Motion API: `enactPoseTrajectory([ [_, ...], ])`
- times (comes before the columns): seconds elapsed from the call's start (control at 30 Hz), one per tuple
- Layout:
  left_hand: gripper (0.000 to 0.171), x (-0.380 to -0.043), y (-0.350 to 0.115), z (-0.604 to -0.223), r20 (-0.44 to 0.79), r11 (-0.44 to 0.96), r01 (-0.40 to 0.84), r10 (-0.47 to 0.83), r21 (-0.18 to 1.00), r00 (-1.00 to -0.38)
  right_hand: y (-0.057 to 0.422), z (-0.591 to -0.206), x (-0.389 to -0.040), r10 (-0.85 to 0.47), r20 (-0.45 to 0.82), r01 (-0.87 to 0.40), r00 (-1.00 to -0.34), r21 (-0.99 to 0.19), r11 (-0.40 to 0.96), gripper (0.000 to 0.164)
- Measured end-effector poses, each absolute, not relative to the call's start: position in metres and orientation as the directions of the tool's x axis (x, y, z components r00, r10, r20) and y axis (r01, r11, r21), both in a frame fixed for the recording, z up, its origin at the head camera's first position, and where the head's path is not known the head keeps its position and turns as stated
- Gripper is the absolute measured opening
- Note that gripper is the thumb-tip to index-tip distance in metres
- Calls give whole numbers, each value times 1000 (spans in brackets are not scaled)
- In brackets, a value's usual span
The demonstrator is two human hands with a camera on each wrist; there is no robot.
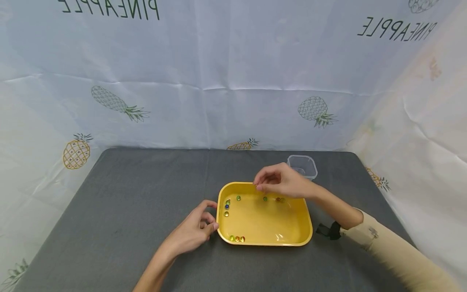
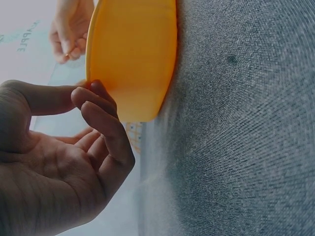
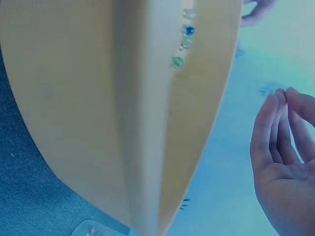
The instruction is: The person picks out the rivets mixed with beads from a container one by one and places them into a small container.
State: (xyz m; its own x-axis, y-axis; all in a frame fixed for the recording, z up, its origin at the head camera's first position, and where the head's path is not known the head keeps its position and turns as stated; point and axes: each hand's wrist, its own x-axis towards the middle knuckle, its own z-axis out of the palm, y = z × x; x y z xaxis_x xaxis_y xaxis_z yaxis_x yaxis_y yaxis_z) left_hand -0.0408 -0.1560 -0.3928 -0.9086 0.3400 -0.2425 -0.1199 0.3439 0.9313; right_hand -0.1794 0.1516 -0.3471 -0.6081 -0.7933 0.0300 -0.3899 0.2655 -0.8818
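Note:
A yellow tray (image 1: 270,221) lies on the table with several glass marbles (image 1: 238,239) inside, along its front, left and back sides. One of them is a blue marble (image 1: 227,207). My left hand (image 1: 195,229) holds the tray's left rim; in the left wrist view the thumb and fingers of that hand (image 2: 64,162) pinch the rim. Above the tray's back edge, my right hand (image 1: 286,181) pinches a small orange-brown marble (image 1: 256,185) between thumb and fingertips. The marble is mostly covered by the fingers; the right wrist view shows the fingertips (image 3: 281,93) together.
A clear plastic container (image 1: 303,165) stands behind the tray, at the back right, partly behind the right hand. Grey cloth (image 1: 146,194) covers the table. A pineapple-print curtain (image 1: 219,117) hangs along its back and sides.

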Motion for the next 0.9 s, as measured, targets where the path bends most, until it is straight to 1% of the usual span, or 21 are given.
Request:
enactPoseTrajectory([
  [0.33, 46, -40, -156, -392, -253, 345, -132, 335, 929, -908, 164, -343, -181, -781, 76, -440, -620, -858, 266, 19],
  [0.53, 46, -40, -156, -392, -261, 347, -140, 332, 927, -906, 174, -347, -184, -763, 143, -485, -630, -840, 243, 15],
  [0.63, 46, -41, -156, -392, -262, 346, -141, 332, 927, -906, 179, -348, -186, -752, 181, -509, -634, -830, 228, 17],
  [0.77, 45, -41, -156, -391, -263, 346, -143, 329, 927, -907, 188, -346, -189, -727, 195, -510, -658, -826, 240, 19],
  [0.9, 45, -41, -155, -391, -263, 345, -143, 331, 928, -906, 200, -342, -191, -687, 198, -497, -699, -825, 269, 21],
])
